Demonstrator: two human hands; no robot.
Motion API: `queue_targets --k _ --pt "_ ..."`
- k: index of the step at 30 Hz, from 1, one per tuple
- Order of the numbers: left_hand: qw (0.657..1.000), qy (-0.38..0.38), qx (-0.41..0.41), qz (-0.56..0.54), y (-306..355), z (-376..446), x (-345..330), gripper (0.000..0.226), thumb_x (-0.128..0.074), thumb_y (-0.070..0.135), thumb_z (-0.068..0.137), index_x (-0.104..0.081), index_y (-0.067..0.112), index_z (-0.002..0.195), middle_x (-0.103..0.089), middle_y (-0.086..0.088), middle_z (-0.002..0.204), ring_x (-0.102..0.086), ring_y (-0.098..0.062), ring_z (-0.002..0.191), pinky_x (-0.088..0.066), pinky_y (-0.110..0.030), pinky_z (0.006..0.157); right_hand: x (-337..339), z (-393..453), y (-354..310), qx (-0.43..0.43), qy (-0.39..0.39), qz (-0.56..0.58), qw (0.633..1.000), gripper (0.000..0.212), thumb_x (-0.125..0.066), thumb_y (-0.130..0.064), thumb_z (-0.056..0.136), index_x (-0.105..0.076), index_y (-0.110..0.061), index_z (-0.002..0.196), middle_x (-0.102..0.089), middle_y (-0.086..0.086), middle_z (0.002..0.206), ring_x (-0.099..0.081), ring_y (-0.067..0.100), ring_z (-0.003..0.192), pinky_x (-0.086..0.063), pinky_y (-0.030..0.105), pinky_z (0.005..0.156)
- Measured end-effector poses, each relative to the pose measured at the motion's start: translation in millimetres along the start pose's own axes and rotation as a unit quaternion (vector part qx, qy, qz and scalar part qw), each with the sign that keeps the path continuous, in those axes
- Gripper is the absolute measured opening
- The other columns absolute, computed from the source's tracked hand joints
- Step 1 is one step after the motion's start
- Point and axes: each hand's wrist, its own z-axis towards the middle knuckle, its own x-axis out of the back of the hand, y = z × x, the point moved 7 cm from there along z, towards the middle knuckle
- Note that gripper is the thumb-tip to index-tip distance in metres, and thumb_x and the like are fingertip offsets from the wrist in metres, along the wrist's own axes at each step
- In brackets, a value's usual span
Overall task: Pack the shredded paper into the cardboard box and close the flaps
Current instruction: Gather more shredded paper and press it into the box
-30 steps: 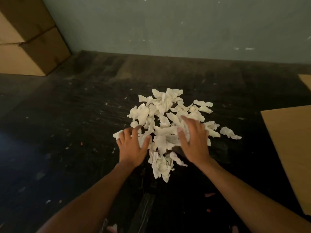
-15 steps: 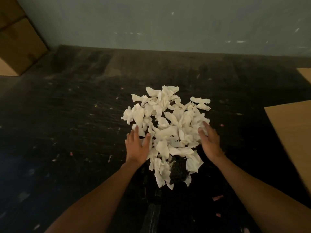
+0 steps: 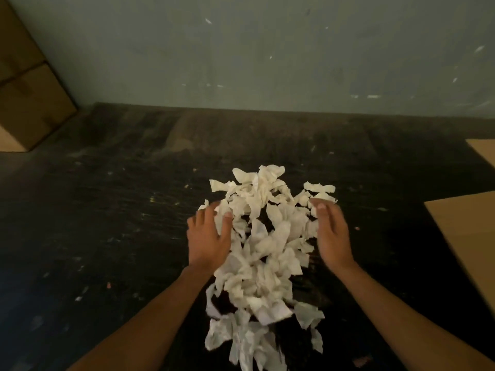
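A heap of white shredded paper (image 3: 263, 245) lies on the dark floor in the middle of the view, stretched out towards me. My left hand (image 3: 209, 236) presses flat against the heap's left side, fingers spread over some scraps. On the right side of the heap my right hand (image 3: 330, 234) stands on edge, palm facing inward and fingers together. Both hands flank the heap without closing around it. A tan cardboard flap (image 3: 468, 236) of the box reaches in from the right edge; the rest of the box is out of view.
Stacked cardboard boxes (image 3: 29, 103) stand in the far left corner against a grey-green wall (image 3: 267, 54). Small paper bits and specks dot the dark floor (image 3: 93, 223). Another cardboard edge (image 3: 484, 151) shows at the far right.
Both hands have slid forward along the sides of the heap and pushed it narrower and longer towards me. The view has tilted and come closer.
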Motion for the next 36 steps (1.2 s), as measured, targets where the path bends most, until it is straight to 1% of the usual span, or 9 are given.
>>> queue_targets --k 4,8,15,20,25,28,31,33,36 --pt "0.989 -0.077 0.123 -0.010 -44.3 67.3 -25.8 0.069 -0.031 0.066 0.094 -0.021 0.032 0.153 -0.023 -0.012 0.159 -0.017 -0.037 0.146 -0.019 -0.057 0.115 25.0 85.5 63.7 -0.129 0.037 -0.105 0.985 0.051 -0.031 -0.051 0.099 -0.044 -0.024 0.141 -0.043 0.008 0.145 -0.038 0.023 0.135 -0.031 0.043 0.111" --pt "0.971 -0.099 0.197 -0.096 -67.5 108.7 -59.3 0.070 -0.033 0.064 0.095 -0.015 0.032 0.155 -0.022 -0.011 0.161 -0.020 -0.036 0.147 -0.018 -0.057 0.118 25.3 137.2 118.5 -0.193 -0.017 -0.216 0.957 0.068 -0.018 -0.068 0.091 -0.024 -0.033 0.150 -0.023 0.008 0.159 -0.019 0.030 0.146 -0.011 0.058 0.117" --pt "0.966 -0.160 0.148 -0.136 -36.3 117.1 -98.0 0.081 -0.025 0.076 0.081 -0.035 0.033 0.149 -0.038 -0.006 0.155 -0.027 -0.029 0.146 -0.019 -0.055 0.118 -61.9 127.9 103.8 -0.118 -0.198 -0.201 0.952 0.055 -0.011 -0.058 0.098 -0.025 -0.040 0.149 -0.022 -0.002 0.160 -0.002 0.023 0.149 0.009 0.049 0.118" --pt "0.930 -0.197 0.179 -0.255 -9.4 88.7 -105.9 0.050 -0.037 0.061 0.095 -0.062 0.030 0.125 -0.063 -0.003 0.127 -0.057 -0.023 0.118 -0.044 -0.047 0.106 -99.0 80.3 69.3 -0.178 -0.269 0.007 0.947 0.059 -0.035 -0.073 0.087 -0.043 -0.044 0.138 -0.047 -0.008 0.146 -0.041 0.012 0.134 -0.029 0.046 0.115" --pt "0.916 -0.188 0.130 -0.331 26.8 57.5 -73.6 0.039 -0.037 0.050 0.100 -0.068 0.029 0.106 -0.071 0.004 0.107 -0.065 -0.011 0.104 -0.050 -0.036 0.099 -103.0 40.0 9.4 -0.137 -0.268 0.084 0.950 0.026 -0.037 -0.048 0.099 -0.054 -0.048 0.120 -0.057 -0.029 0.117 -0.051 -0.018 0.108 -0.039 0.011 0.092" --pt "0.923 -0.187 0.047 -0.334 38.1 34.5 -36.9 0.034 -0.038 0.038 0.103 -0.067 0.020 0.104 -0.070 -0.003 0.101 -0.065 -0.013 0.100 -0.050 -0.034 0.094 -83.8 11.7 -19.2 -0.102 -0.279 0.089 0.951 0.023 -0.046 -0.036 0.099 -0.059 -0.046 0.115 -0.062 -0.021 0.119 -0.057 -0.007 0.111 -0.044 0.016 0.092" --pt "0.932 -0.203 -0.024 -0.299 38.2 7.6 -1.4 0.033 -0.038 0.025 0.104 -0.064 0.005 0.097 -0.064 -0.018 0.094 -0.062 -0.019 0.091 -0.047 -0.034 0.087 -60.7 -19.5 -42.1 -0.048 -0.332 0.078 0.939 0.024 -0.053 -0.018 0.096 -0.064 -0.020 0.118 -0.064 -0.003 0.120 -0.061 0.008 0.111 -0.050 0.022 0.089" --pt "0.939 -0.201 -0.066 -0.271 35.4 -12.2 20.3 0.033 -0.038 0.022 0.104 -0.066 0.007 0.095 -0.067 -0.008 0.092 -0.064 -0.014 0.093 -0.049 -0.026 0.088 -40.4 -36.7 -50.7 -0.003 -0.346 0.055 0.937 0.030 -0.055 -0.024 0.090 -0.067 -0.009 0.113 -0.062 0.005 0.123 -0.056 0.011 0.119 -0.046 0.020 0.095" --pt "0.955 -0.198 -0.124 -0.183 17.2 -45.3 41.7 0.034 -0.040 0.044 0.099 -0.063 0.021 0.111 -0.065 0.007 0.109 -0.060 -0.012 0.109 -0.048 -0.038 0.097 -5.8 -59.5 -49.7 0.002 -0.304 0.050 0.951 0.029 -0.051 -0.025 0.092 -0.070 -0.006 0.102 -0.063 0.006 0.124 -0.055 0.011 0.122 -0.045 0.021 0.098"
